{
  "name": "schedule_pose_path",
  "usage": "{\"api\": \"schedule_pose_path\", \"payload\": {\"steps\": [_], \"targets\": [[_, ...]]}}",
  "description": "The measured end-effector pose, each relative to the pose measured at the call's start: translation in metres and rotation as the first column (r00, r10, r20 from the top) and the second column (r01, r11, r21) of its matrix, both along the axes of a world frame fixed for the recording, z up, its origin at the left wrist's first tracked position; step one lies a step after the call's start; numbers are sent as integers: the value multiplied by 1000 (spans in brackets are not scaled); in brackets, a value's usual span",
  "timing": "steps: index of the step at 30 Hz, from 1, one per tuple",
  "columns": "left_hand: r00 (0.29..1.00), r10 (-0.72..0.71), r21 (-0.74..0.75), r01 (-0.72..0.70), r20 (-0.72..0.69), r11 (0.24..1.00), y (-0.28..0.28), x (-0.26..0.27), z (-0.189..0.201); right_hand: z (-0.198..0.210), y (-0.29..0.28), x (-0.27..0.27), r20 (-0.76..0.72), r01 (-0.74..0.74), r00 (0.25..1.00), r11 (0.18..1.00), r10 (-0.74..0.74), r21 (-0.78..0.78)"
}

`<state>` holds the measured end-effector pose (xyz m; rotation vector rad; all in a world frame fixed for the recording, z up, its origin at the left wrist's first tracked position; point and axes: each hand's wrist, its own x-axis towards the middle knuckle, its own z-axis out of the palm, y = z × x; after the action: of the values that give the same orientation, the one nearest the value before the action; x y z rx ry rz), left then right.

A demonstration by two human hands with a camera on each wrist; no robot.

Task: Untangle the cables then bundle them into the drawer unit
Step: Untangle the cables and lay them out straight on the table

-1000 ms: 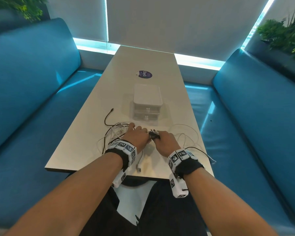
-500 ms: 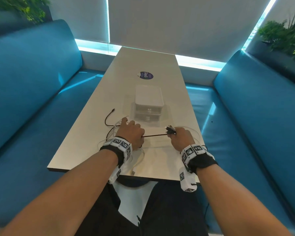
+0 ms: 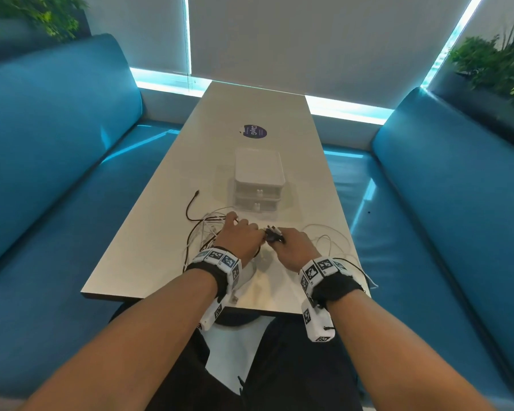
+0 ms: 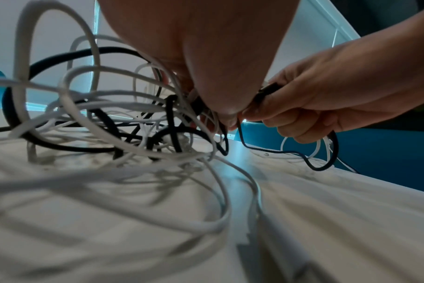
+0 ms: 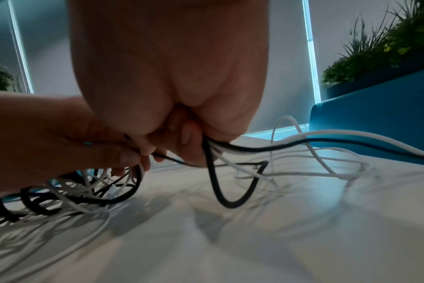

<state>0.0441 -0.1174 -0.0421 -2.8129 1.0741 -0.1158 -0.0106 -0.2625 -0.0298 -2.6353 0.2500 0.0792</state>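
Note:
A tangle of black and white cables (image 3: 204, 229) (image 4: 114, 122) lies on the near part of the table (image 3: 166, 262). My left hand (image 3: 241, 237) rests on the tangle and pinches strands of it (image 4: 220, 114). My right hand (image 3: 294, 246) grips a bunch of cable ends (image 3: 275, 234), black and white cables (image 5: 213, 153) hanging from its curled fingers. The two hands touch at the middle. Looser white cables (image 3: 330, 238) trail to the right. The white two-drawer unit (image 3: 258, 182) stands just beyond the hands, both drawers closed.
A dark round sticker (image 3: 254, 132) lies farther up the table. Blue benches (image 3: 57, 173) (image 3: 457, 188) flank both sides. A black cable end (image 3: 197, 192) curls out left of the drawer unit. A cable hangs over the table's near right edge (image 3: 368, 280).
Half a second ago my hands were apart with a black cable stretched between them. They have come back together at the middle, the right hand moving left.

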Motion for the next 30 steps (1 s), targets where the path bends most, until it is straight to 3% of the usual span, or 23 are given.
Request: {"api": "schedule_pose_path", "payload": {"steps": [4,16,23,26,30], "targets": [[1000,2,-59,-3,-22,998,2,1,-1,-1,-2,3,10,50,999,998,-50,-33],[998,-60,-30,61,38,998,27,14,6,-5,-39,3,-10,264,964,957,-267,-120],[989,-130,-245,109,-70,963,32,21,4,-9,-48,2,-27,309,948,938,-317,-155],[985,-159,-271,134,-71,953,32,21,9,-10,-48,2,-26,307,948,934,-317,-181],[967,-153,-248,100,-205,964,38,24,13,-11,-56,-1,-28,321,941,918,-336,-233]]}}
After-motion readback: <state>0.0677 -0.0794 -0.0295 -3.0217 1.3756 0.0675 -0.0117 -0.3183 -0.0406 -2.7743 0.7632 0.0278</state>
